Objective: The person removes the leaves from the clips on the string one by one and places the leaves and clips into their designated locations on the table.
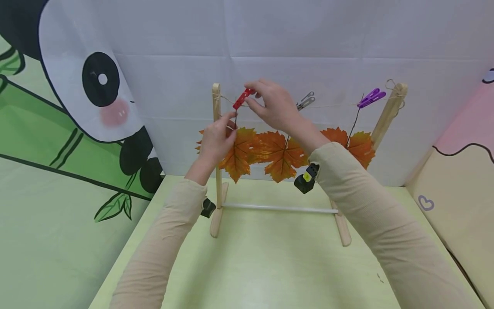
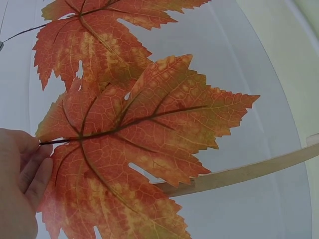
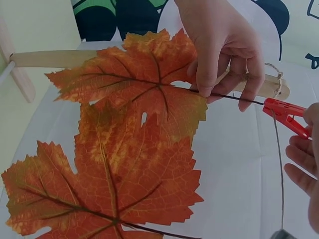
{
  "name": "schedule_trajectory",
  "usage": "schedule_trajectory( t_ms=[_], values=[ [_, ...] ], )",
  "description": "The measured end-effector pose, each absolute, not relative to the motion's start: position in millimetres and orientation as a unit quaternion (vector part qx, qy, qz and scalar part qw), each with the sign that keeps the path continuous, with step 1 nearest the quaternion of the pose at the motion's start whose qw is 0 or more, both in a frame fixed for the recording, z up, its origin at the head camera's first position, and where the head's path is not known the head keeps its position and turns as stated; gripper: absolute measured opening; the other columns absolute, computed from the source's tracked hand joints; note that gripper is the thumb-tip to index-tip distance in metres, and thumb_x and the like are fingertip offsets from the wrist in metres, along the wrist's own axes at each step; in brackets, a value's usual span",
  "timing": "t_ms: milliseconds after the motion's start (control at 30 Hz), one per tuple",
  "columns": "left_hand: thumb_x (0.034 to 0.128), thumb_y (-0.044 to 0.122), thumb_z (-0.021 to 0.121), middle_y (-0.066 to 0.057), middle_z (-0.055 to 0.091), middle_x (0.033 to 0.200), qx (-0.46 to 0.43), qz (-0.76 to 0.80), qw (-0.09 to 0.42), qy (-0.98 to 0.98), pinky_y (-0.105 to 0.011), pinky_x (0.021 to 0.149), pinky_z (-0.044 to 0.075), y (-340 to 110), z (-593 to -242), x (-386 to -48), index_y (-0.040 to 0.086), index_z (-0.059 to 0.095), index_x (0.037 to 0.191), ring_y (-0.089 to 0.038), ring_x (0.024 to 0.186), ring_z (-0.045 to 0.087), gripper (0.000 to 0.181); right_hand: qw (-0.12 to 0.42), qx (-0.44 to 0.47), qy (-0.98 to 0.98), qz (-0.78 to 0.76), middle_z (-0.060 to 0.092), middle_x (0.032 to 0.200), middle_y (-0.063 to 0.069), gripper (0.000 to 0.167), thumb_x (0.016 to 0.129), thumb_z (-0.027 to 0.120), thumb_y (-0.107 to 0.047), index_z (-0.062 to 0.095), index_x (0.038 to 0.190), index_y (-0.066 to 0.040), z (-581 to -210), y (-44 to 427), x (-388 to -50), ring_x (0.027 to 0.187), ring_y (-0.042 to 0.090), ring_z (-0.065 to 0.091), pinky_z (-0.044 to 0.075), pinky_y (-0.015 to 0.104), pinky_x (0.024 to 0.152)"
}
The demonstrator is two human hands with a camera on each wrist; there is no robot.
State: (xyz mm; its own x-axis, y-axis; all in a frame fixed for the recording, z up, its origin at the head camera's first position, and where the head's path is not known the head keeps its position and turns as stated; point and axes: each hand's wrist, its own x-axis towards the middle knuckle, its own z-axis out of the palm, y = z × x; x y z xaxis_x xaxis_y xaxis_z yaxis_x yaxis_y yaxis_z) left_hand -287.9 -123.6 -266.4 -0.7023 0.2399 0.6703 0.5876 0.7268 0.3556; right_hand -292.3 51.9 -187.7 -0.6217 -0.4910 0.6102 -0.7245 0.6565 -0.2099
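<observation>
An orange artificial maple leaf (image 1: 238, 156) hangs at the left end of a thin string (image 1: 335, 105). My left hand (image 1: 217, 139) pinches its dark stem (image 3: 227, 95) between thumb and fingers, just above the blade. Higher up, my right hand (image 1: 275, 105) grips the rear end of a red clothespin (image 1: 241, 99). The front of that clothespin meets the string and the stem's upper end in the right wrist view. Beside this leaf, a second maple leaf (image 1: 283, 162) hangs from a grey clothespin (image 1: 306, 101). A purple clothespin (image 1: 371, 98) holds another leaf stem farther right.
The string runs between a left wooden post (image 1: 216, 98) and a right wooden post (image 1: 390, 105). A white rod (image 1: 278, 208) joins the stand's feet on the pale table (image 1: 285, 266). Behind stands a white backdrop (image 1: 293, 34), with a panda drawing (image 1: 73, 98) at left.
</observation>
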Motion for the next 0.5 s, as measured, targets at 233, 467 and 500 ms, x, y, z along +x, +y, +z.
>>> schedule_trajectory(
  t_ms=[233,467,500],
  values=[
    [0.0847,0.003,0.060,-0.013,0.065,0.086,-0.235,-0.278,0.310,-0.878,-0.033,0.070,0.053,-124.6,-267.6,-288.4,0.001,0.053,0.115,-0.024,0.073,0.064,0.031,0.251,0.350,-0.855,0.289,0.063,0.105,0.012,0.033,0.090,0.056,-0.015,0.056,0.118,0.001,-188.8,49.7,-291.3,0.093,0.020,0.057,0.047,0.030,0.079],
    [0.0848,0.003,0.059,-0.014,0.065,0.086,-0.239,-0.274,0.316,-0.876,-0.033,0.070,0.053,-126.1,-268.1,-288.6,0.001,0.054,0.112,-0.024,0.073,0.064,0.028,0.294,0.371,-0.815,0.335,0.066,0.094,0.014,0.024,0.086,0.059,-0.006,0.063,0.107,0.005,-192.5,47.7,-288.8,0.083,0.021,0.061,0.050,0.030,0.076],
    [0.0849,0.003,0.059,-0.014,0.065,0.086,-0.239,-0.273,0.318,-0.876,-0.033,0.070,0.053,-126.3,-268.0,-288.3,0.000,0.054,0.112,-0.024,0.072,0.064,0.028,0.306,0.374,-0.809,0.337,0.066,0.093,0.014,0.023,0.085,0.059,-0.005,0.063,0.105,0.005,-193.3,47.7,-288.5,0.081,0.021,0.061,0.050,0.030,0.076]
  ],
)
